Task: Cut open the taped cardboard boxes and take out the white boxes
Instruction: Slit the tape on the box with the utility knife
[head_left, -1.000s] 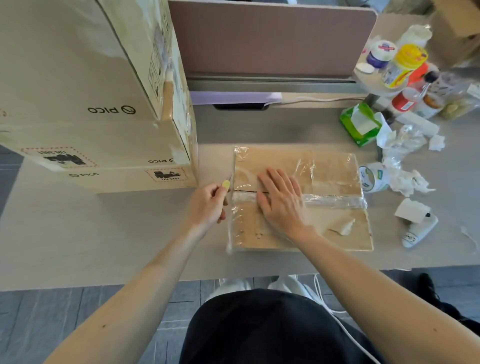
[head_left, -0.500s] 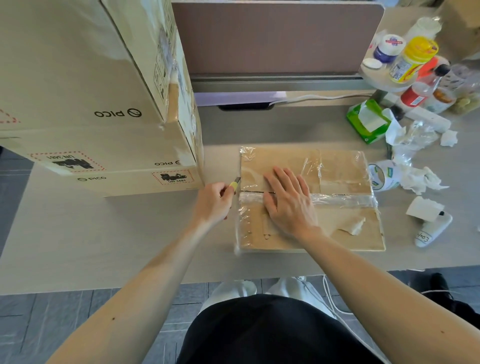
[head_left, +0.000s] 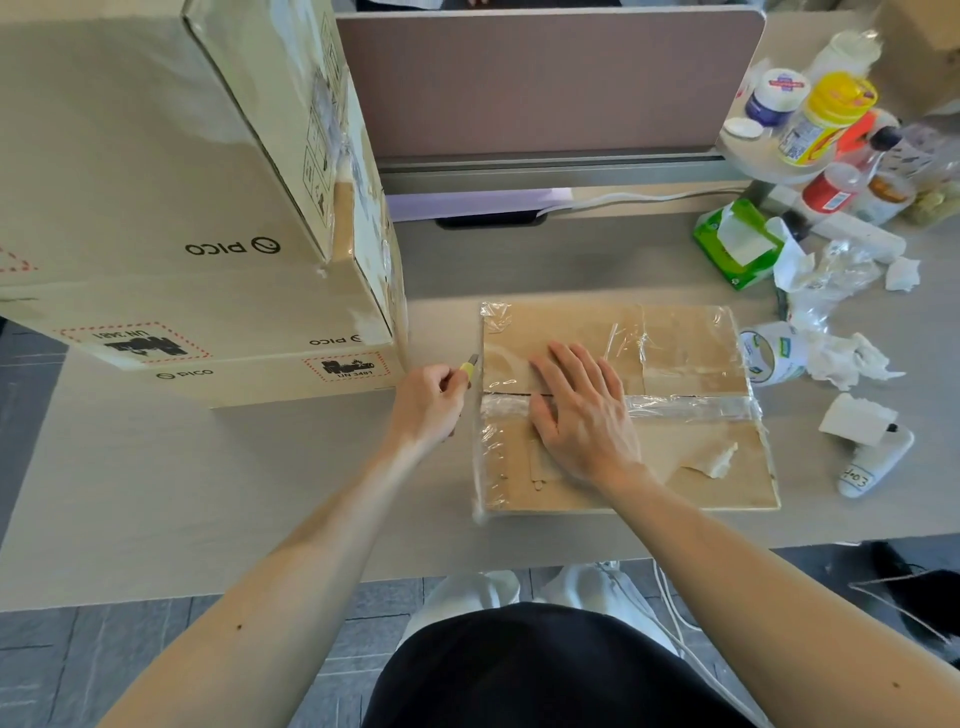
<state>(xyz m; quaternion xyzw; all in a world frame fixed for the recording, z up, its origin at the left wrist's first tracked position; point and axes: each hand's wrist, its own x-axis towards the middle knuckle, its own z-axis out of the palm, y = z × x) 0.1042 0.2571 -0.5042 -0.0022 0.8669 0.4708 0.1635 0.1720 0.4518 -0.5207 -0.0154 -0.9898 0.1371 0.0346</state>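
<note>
— Grey desk (head_left: 260, 493) beneath us, big cartons (head_left: 156, 208) stacked at our left. Where is the box?
— Straight ahead: the cardboard box (head_left: 691, 364) lies flat, clear tape (head_left: 696, 408) along its seam. Our right hand (head_left: 582, 415) is spread on its left half, fingers straight, pressing across the seam.
— And our left hand (head_left: 426, 405)?
— It is curled round a yellow knife (head_left: 469, 370), just beside the box's left edge, with the blade near the seam.

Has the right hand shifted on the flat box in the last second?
No: right hand still spans the flat box seam, equally near its left edge.
</note>
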